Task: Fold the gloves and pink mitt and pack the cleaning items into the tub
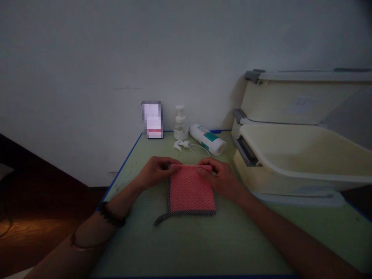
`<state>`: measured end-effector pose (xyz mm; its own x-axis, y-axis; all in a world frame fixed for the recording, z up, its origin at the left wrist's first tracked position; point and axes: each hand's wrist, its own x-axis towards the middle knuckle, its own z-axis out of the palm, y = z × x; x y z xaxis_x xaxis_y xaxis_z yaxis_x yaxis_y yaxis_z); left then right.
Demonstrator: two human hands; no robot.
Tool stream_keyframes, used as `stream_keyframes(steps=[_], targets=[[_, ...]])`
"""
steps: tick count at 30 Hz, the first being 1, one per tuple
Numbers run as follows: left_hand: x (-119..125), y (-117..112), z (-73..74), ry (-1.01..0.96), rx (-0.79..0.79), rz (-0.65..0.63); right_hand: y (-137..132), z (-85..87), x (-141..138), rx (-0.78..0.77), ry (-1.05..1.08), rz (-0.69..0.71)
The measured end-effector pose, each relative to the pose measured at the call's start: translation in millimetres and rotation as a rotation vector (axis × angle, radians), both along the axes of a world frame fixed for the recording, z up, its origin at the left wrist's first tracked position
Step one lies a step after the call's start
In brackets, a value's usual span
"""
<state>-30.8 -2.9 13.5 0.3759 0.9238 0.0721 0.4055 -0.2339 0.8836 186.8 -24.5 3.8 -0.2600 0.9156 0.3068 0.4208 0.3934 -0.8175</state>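
A pink cleaning cloth (192,190) with a dark grey border lies in front of me on the green tabletop, apparently folded, its far edge a little raised. My left hand (159,169) pinches the far left corner between thumb and fingers. At the far right corner, my right hand (218,175) grips the same edge in a similar pinch. A dark hanging loop (161,219) sticks out from the near left corner. The fingertips behind the cloth are partly hidden.
Behind the cloth are a spray nozzle (183,145) with its tube, a clear pump bottle (180,126) and a white bottle (207,139) on its side. A lit phone (153,120) leans on the wall. An open cream storage box (247,170) stands at right.
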Motion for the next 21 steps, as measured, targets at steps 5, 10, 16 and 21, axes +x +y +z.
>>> stream_keyframes(steps=[5, 10, 16, 21], targets=[[-9, 4, 2.8, -0.086, -0.102, -0.089, 2, -1.4, 1, -0.007, 0.034, 0.000], [-15, 8, -0.7, -0.146, -0.157, -0.191, 2, -0.4, 3, -0.032, 0.025, -0.008], [-9, 7, -6.0, -0.180, -0.177, -0.188, 1, -1.7, 2, -0.027, 0.031, 0.007], [0, 5, -8.3, -0.061, -0.108, -0.089, -1, -4.6, -3, -0.008, 0.010, 0.041]])
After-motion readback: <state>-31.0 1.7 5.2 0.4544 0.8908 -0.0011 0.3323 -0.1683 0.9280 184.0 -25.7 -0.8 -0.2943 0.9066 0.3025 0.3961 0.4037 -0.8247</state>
